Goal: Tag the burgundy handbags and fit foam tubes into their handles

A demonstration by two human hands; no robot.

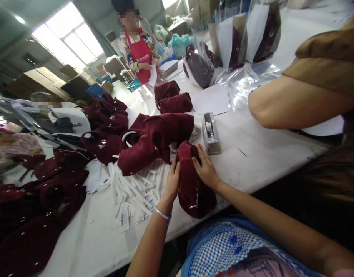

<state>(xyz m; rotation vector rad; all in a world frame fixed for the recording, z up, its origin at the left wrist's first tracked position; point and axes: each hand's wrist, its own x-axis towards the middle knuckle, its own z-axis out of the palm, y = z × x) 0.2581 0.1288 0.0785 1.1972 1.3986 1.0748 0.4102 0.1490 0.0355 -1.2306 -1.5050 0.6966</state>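
A maroon handbag (pixel 191 184) lies at the table's front edge, a metal zip pull showing near its lower end. My left hand (pixel 173 177) presses along its left side. On its right upper side rests my right hand (pixel 206 167), fingers spread over the cloth. Between them the two hands grip the bag. Just beyond it is a larger maroon bag (pixel 171 129), with another maroon bag (pixel 138 154) against it. A grey tape dispenser (pixel 210 132) stands right of my right hand. White tubes (pixel 133 184) and paper tags (pixel 125 219) lie left of my left hand.
Maroon bags (pixel 47 192) are heaped on the left. Behind stand dark bags in clear plastic (pixel 263 34). A co-worker's arm (pixel 298 96) reaches in from the right. Across the table a person in a red apron (pixel 140 54) holds white paper. White sheets (pixel 213 99) lie mid-table.
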